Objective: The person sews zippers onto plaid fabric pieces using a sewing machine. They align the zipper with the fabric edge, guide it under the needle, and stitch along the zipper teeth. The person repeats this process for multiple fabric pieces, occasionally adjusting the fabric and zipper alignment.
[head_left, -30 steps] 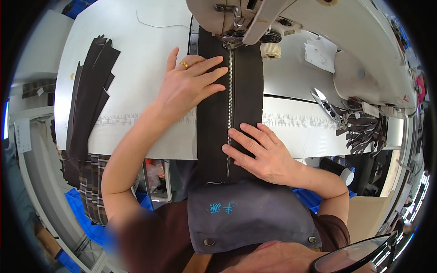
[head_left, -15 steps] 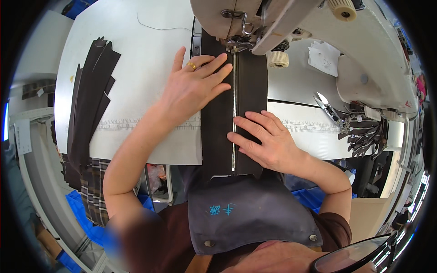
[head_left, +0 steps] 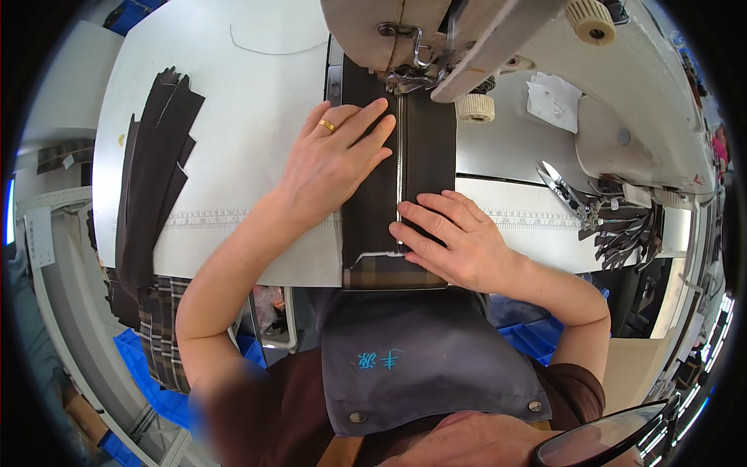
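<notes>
A strip of dark fabric (head_left: 432, 148) lies lengthwise under the presser foot (head_left: 405, 82) of the sewing machine (head_left: 350, 31). Down its middle runs a zipper (head_left: 400, 156) with pale metal teeth. My left hand (head_left: 334, 156) rests on the fabric's left side just below the presser foot, fingers stretched out. Lower down, my right hand (head_left: 455, 237) lies on the right side, fingers extended, two fingertips touching the zipper. Brown plaid cloth (head_left: 381, 275) shows at the fabric's near end. Neither hand grasps anything.
Dark fabric strips (head_left: 156, 171) are stacked at the left, with plaid cloth (head_left: 165, 327) hanging below the table edge. On the right lie thread snips (head_left: 559, 187), a bunch of dark scraps (head_left: 626, 233) and a white paper (head_left: 554, 101). A printed ruler (head_left: 210, 216) crosses the table.
The fabric and zipper have moved away from me under the presser foot, so plaid cloth now shows at the near end. My left hand has shifted slightly nearer; the right barely moved.
</notes>
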Motion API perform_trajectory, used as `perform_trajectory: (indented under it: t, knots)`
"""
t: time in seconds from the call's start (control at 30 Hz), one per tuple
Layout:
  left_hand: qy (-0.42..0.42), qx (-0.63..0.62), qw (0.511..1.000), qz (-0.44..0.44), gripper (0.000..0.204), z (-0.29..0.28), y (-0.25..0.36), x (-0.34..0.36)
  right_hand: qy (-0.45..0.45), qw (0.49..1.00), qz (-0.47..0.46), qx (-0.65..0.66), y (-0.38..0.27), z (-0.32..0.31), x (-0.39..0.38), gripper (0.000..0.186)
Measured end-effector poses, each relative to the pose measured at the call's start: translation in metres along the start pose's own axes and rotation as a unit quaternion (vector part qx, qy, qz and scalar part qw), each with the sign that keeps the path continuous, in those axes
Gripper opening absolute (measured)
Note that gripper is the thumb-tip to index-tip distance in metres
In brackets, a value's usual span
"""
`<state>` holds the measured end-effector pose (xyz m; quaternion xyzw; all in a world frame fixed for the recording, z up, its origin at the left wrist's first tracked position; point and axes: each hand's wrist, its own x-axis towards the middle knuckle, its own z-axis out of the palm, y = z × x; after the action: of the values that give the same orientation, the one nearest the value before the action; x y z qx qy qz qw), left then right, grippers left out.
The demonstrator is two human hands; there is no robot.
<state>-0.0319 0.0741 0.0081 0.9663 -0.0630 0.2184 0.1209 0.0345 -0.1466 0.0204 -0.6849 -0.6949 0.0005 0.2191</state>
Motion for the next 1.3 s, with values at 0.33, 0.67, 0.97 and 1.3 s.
perform_trajectory:
  t: [0.33,0.67,0.97,1.3]
  knots:
    - [0.004,0.002,1.0,0.003,0.04,0.003,-0.001,-0.003,0.011,0.999,-0.021,-0.04,0.025,-0.003,0.017,0.044]
    - [0.04,-0.003,0.999,0.031,0.036,0.006,0.002,0.006,0.05,0.997,-0.02,-0.061,0.052,-0.002,0.036,0.044]
    - [0.046,-0.089,0.995,0.007,0.027,-0.002,-0.004,0.004,0.079,0.996,-0.015,-0.033,0.079,0.003,0.05,0.04]
    - [0.029,-0.027,0.999,-0.018,0.031,0.005,-0.01,0.011,0.131,0.966,0.179,0.135,0.085,-0.004,0.045,0.03]
